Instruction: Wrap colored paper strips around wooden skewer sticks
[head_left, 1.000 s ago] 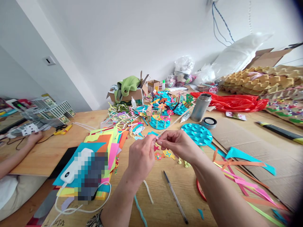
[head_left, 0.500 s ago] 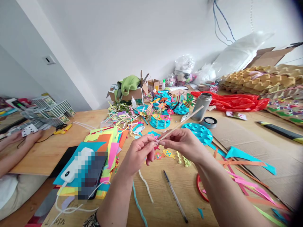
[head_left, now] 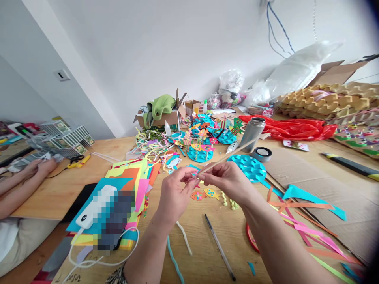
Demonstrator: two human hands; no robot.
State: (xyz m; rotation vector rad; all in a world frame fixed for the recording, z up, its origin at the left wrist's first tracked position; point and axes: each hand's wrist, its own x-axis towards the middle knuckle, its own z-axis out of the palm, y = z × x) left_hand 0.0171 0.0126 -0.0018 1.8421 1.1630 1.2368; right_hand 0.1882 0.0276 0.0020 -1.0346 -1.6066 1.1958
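Both hands meet over the middle of the wooden table. My right hand (head_left: 226, 175) is closed on a thin wooden stick (head_left: 226, 157), which slants up to the right toward a grey metal flask. My left hand (head_left: 177, 189) has its thumb and fingers pinched at the stick's lower end, around something too small to make out. Just beyond and below the fingertips lie an orange paper fish (head_left: 198, 195) and a yellow paper fish (head_left: 211, 193). A pen (head_left: 219, 247), a white yarn piece (head_left: 184, 238) and a blue yarn piece (head_left: 174, 260) lie nearer.
Coloured paper sheets (head_left: 126, 172) with a white device on top lie at left. Beyond them, another person's hands (head_left: 44, 163) are near stacked cards. At right stand the flask (head_left: 252, 134), a blue egg-tray piece (head_left: 248, 167), cardboard (head_left: 314, 185) and paper strips.
My left hand has turned slightly and its lower fingers have curled in. The stick has tilted a little lower. The other person's hands have shifted, and the card they held is less visible.
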